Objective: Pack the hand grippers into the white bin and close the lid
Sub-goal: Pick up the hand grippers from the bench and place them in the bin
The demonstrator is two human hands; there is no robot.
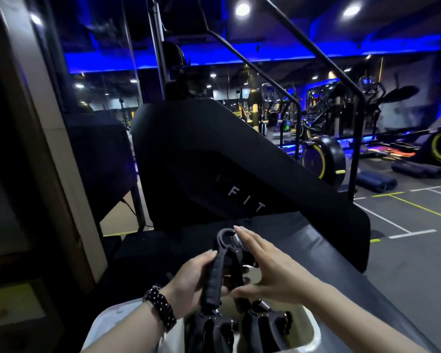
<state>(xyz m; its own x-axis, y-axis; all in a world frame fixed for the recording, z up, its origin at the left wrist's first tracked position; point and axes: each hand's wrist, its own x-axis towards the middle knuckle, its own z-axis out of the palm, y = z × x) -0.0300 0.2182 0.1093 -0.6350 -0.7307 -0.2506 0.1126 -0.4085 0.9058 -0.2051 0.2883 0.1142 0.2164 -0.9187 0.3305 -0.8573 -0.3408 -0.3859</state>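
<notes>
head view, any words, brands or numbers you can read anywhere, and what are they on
"FIT" in pale spaced letters on the black side panel of the stair machine; the word may run on below the panel edge, hidden.
Hand gripper held over the white bin: any markings near the spring are too blurred to read.
Background gym equipment: no legible text.

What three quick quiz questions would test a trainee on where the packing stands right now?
1. True or false: the left hand grips a hand gripper above the white bin.
2. How many grippers already lie in the bin? A) none B) at least two
3. Fill in: the right hand is ____, fingers straight.

Key: 1 true; 2 B, one at the left, one at the right; 3 open.
</notes>
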